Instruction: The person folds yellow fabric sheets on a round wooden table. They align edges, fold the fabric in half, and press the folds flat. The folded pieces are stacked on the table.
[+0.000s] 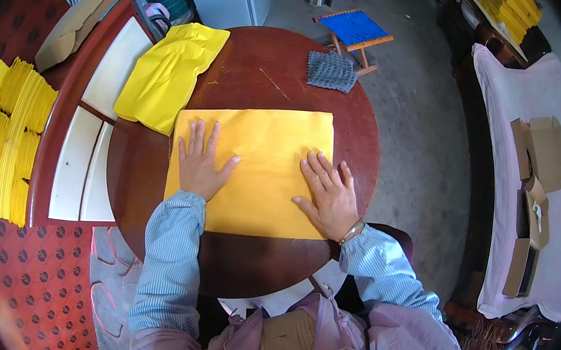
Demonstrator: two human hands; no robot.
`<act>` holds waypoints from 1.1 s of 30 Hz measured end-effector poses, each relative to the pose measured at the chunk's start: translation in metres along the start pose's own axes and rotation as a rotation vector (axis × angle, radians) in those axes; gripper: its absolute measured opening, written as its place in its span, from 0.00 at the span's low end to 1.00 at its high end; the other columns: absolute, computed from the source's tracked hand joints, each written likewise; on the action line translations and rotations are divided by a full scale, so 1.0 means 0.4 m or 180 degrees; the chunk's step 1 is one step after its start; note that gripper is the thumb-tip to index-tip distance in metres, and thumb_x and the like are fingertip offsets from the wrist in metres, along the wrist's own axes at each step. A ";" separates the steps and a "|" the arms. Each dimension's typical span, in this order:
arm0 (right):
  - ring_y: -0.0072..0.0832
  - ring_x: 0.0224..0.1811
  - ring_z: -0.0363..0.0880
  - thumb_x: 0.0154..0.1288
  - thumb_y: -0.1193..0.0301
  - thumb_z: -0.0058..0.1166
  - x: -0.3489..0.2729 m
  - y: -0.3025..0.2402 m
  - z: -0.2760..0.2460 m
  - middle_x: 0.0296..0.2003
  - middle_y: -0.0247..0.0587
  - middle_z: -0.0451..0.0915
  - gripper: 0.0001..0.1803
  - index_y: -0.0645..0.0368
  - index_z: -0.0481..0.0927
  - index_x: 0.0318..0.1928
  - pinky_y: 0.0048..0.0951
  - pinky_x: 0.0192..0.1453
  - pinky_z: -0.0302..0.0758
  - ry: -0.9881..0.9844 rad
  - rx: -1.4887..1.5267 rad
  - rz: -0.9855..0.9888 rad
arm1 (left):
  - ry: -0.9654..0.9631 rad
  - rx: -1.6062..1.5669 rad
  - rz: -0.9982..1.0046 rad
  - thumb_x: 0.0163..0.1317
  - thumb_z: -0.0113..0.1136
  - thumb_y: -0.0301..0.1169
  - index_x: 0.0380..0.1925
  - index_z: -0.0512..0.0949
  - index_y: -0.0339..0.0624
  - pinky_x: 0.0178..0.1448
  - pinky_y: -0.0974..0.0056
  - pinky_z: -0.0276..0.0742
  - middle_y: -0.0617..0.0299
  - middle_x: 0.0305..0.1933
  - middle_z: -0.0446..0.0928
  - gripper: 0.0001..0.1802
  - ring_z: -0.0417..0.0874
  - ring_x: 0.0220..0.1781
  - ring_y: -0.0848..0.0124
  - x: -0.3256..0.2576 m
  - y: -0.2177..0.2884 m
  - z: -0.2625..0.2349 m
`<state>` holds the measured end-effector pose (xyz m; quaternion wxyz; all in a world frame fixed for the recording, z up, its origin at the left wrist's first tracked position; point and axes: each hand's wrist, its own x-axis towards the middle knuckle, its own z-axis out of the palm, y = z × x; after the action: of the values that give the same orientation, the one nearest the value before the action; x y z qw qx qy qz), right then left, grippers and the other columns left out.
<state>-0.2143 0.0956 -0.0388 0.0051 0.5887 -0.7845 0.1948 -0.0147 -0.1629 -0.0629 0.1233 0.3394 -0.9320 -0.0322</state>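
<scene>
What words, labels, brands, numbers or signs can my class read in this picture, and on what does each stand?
There are none that can be read.
Yellow-orange sheet under the left hand and right hand: no print shows.
Red patterned covering, lower left: dark repeated motifs, no legible wording.
Cardboard boxes, right: any marks are too small to read.

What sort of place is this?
Likely a home room used for handwork: flat yellow piece on a round table, blue-topped stool, piled yellow bundles at left.
</scene>
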 end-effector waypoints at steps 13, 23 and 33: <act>0.34 0.85 0.57 0.78 0.49 0.55 0.110 0.189 0.048 0.83 0.35 0.60 0.39 0.48 0.63 0.82 0.53 0.88 0.48 0.0395 -0.0146 0.0165 | -0.0123 0.0354 0.0131 0.74 0.54 0.64 0.85 0.52 0.53 0.87 0.35 0.37 0.45 0.89 0.46 0.49 0.41 0.91 0.51 -0.002 -0.022 0.018; 0.47 0.81 0.62 0.75 0.64 0.62 0.045 0.162 0.001 0.81 0.47 0.62 0.34 0.48 0.70 0.78 0.51 0.84 0.61 0.0618 0.1346 0.0469 | -0.0249 0.0273 0.0125 0.74 0.54 0.62 0.86 0.52 0.54 0.88 0.36 0.34 0.46 0.90 0.44 0.48 0.40 0.92 0.52 -0.017 -0.030 -0.009; 0.39 0.81 0.63 0.70 0.75 0.60 0.123 0.214 0.031 0.78 0.34 0.70 0.23 0.41 0.88 0.63 0.45 0.79 0.64 0.0646 0.0337 -0.0391 | -0.0538 0.0379 0.0215 0.75 0.54 0.62 0.86 0.51 0.55 0.87 0.31 0.31 0.48 0.91 0.42 0.47 0.37 0.92 0.53 -0.004 -0.023 -0.063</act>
<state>-0.3060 0.0663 -0.0643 0.0653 0.6124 -0.7310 0.2938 -0.0015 -0.1683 -0.0402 0.0248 0.3106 -0.9502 -0.0012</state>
